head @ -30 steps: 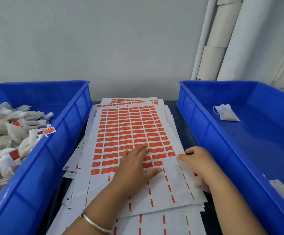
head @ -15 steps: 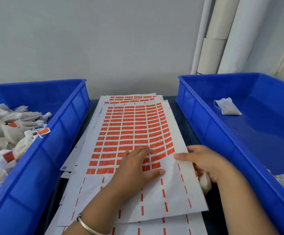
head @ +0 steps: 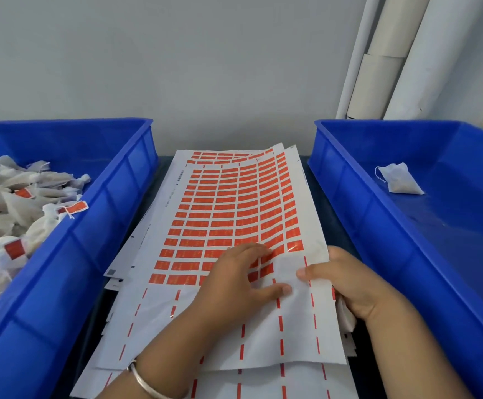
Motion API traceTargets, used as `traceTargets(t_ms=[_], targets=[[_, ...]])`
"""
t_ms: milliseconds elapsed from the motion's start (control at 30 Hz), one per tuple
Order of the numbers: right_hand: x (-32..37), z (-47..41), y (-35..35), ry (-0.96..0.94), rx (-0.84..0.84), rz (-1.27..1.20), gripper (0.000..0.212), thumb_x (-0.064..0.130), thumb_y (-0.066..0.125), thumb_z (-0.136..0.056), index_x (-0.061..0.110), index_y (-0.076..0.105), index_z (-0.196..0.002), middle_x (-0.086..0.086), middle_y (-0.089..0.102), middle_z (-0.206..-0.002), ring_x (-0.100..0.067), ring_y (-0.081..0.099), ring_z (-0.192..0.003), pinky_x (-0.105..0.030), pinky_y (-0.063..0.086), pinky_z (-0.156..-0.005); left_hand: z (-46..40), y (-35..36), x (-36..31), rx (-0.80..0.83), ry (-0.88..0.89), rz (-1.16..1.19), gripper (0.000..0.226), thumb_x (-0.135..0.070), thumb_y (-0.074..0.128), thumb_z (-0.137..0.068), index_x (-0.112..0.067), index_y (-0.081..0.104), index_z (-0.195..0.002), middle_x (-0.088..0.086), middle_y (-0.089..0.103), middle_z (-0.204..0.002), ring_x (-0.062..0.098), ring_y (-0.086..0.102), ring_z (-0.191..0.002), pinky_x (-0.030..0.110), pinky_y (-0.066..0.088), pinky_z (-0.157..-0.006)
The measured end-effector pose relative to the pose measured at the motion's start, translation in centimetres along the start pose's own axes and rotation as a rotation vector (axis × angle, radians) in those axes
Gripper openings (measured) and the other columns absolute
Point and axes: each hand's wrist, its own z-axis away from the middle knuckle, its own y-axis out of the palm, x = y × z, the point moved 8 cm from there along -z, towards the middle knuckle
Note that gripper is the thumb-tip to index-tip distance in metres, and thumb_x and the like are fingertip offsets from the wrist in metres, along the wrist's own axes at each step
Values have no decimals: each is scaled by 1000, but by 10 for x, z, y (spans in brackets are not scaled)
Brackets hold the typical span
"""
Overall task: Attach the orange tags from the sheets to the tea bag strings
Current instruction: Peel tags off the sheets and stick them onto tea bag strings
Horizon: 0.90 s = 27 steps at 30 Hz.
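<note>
**Tag sheets and tea bags on the bench**

A stack of white paper sheets [head: 228, 326] printed with rows of small orange rectangular tags [head: 220, 220] is laid between two bins, its top sheet curled up along the right edge and stripped of tags at the near end. A heap of white mesh tea bags [head: 12, 214], several already tagged, is piled at the left; a single untagged white tea bag [head: 398, 180] is seen at the right.

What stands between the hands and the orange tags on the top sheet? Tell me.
Nothing visible. The left hand rests flat on the top sheet, its fingers over the nearest orange tags; the right hand pinches the sheet's right edge.
</note>
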Motion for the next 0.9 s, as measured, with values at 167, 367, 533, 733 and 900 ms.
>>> traceTargets(t_ms=[167, 367, 533, 733, 900], targets=[[2, -1, 1, -71, -51, -107, 25, 8, 59, -89, 21, 68, -108, -4, 74, -101, -26, 71, -89, -35, 58, -70, 5, -11, -2, -176, -19, 53, 43, -58, 71, -68, -41, 63, -108, -41, 45, -85, -9, 53, -80, -1, 34, -58], [4, -3, 4, -115, -103, -106, 23, 9, 60, -89, 24, 67, -105, 1, 75, -97, -21, 72, -85, -28, 58, -63, 6, -11, 4, -212, -63, 110, 27, -51, 69, -75, -38, 71, -99, -40, 49, -71, -4, 57, -70, 5, 34, -55], [5, -3, 5, -139, -124, -77, 23, 11, 62, -89, 27, 67, -103, 6, 75, -94, -15, 72, -83, -22, 56, -60, 5, -11, 6, -222, -62, 131, 18, -45, 67, -80, -35, 74, -93, -38, 50, -66, -3, 56, -68, 3, 31, -55], [5, -4, 6, -148, -130, -77, 23, 10, 62, -89, 27, 67, -103, 6, 75, -93, -15, 72, -82, -21, 56, -58, 3, -12, 2, -214, -1, 105, 21, -42, 65, -83, -32, 73, -99, -41, 45, -70, -9, 52, -69, 2, 32, -59], [3, -5, 6, -142, -135, -71, 22, 12, 62, -88, 29, 66, -102, 7, 75, -92, -15, 72, -81, -21, 56, -57, 1, -12, 5, -224, 11, 110, 23, -39, 62, -86, -31, 72, -105, -33, 50, -86, -11, 48, -73, 2, 29, -64]])
